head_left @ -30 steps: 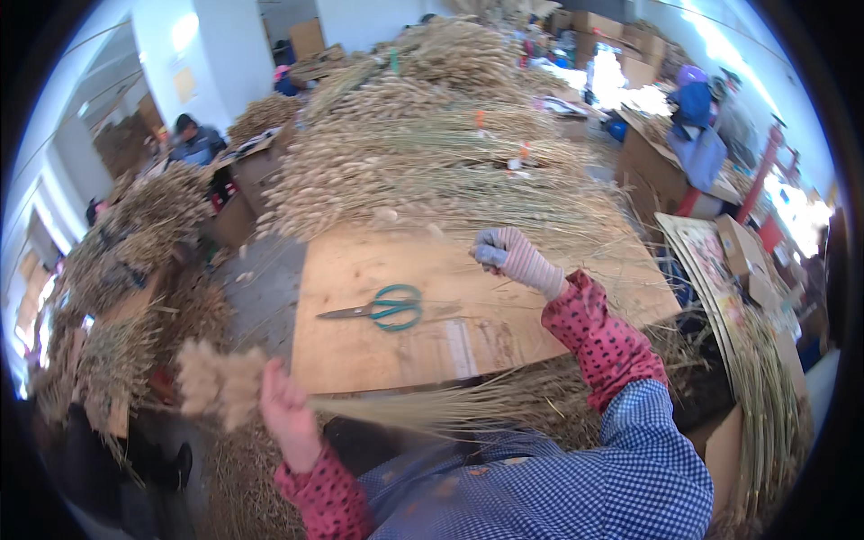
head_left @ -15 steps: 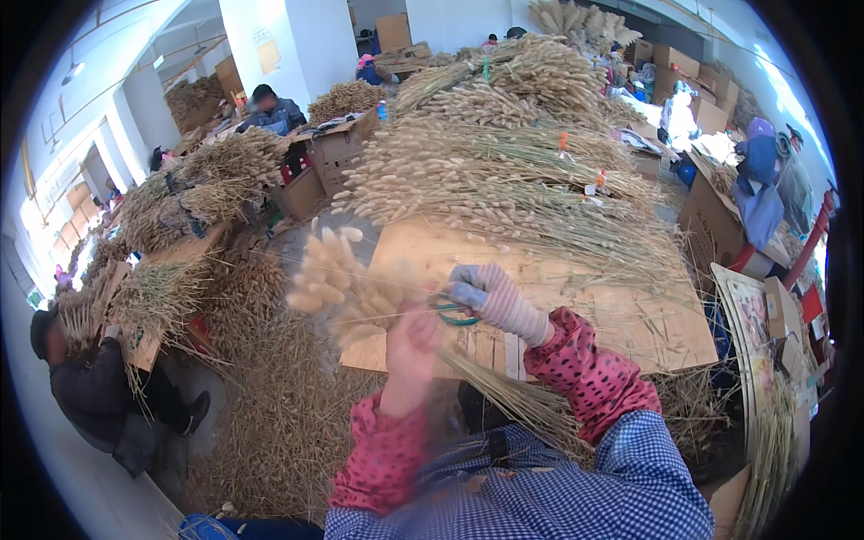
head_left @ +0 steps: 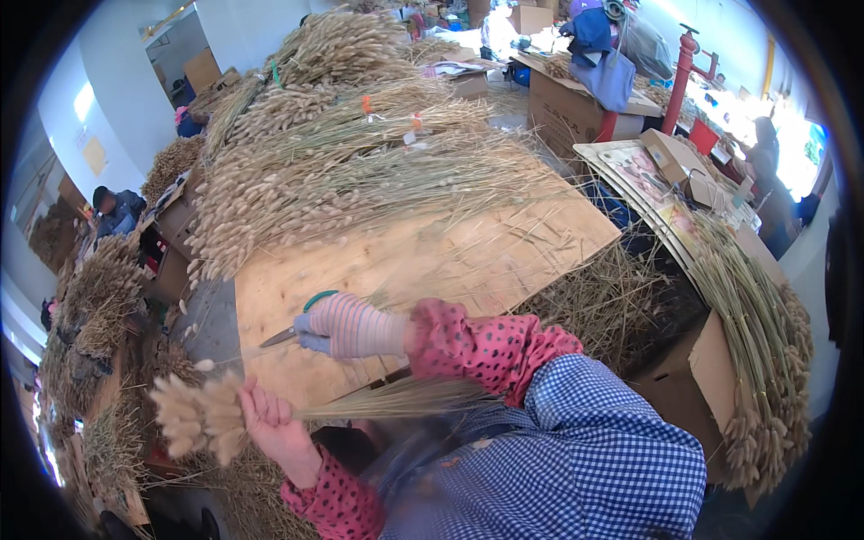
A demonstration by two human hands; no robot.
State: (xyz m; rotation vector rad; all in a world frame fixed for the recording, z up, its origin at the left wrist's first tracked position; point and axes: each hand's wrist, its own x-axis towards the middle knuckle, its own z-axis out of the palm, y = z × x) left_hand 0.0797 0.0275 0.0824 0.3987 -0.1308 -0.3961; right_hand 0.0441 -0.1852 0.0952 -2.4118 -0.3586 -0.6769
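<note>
away from the right hand in its pink-striped knitted glove (head_left: pixel 346 328) goes the bare left hand (head_left: pixel 268 421), off the near edge of the flat pale plywood tabletop (head_left: pixel 450 261), where the two were side by side half a second ago! biggest now, that tabletop, and across its far side sprawls a broad heap of dried straw-coloured grass (head_left: pixel 315 171). next, the thick bundle of dried tan grass with fluffy heads (head_left: pixel 346 406): just off the near-left edge, heads out left, stems running right, in front of the body. left fingers are wrapped round it, close behind the heads. right fingers are curled, covering part of the teal-handled steel scissors (head_left: pixel 280 338), blades pointing left; whether they grip, can't tell.
</note>
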